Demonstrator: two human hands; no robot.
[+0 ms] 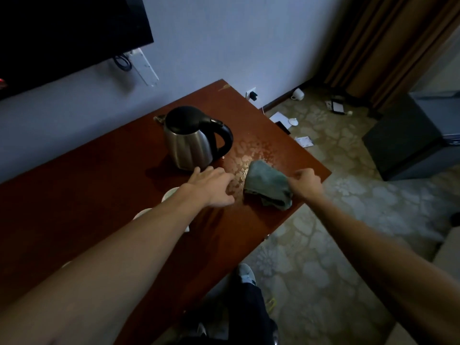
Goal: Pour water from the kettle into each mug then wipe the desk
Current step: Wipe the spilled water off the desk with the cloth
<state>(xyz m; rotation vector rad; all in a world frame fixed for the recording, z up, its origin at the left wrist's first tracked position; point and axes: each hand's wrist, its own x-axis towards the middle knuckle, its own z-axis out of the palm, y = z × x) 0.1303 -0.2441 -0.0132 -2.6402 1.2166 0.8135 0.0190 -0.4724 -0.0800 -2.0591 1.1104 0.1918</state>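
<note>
**Cloth on the wet worktop**

At mid-frame the right hand [307, 183] pinches a grey-green cloth [267, 189] lying on the reddish worktop [87, 200], beside spilled water [251, 151]. The left hand [211, 186] hovers with fingers spread and loose, just below the steel kettle [193, 140]. Two mugs [170, 194] peek out beneath the left forearm.

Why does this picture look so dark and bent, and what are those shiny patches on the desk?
Head view: the room is dim, so the forearms and desk look murky; the wide lens bows the desk edge and stretches the arms; the shiny patches are light glinting off spilled water beside the kettle, just beyond the cloth held by the right hand.
</note>
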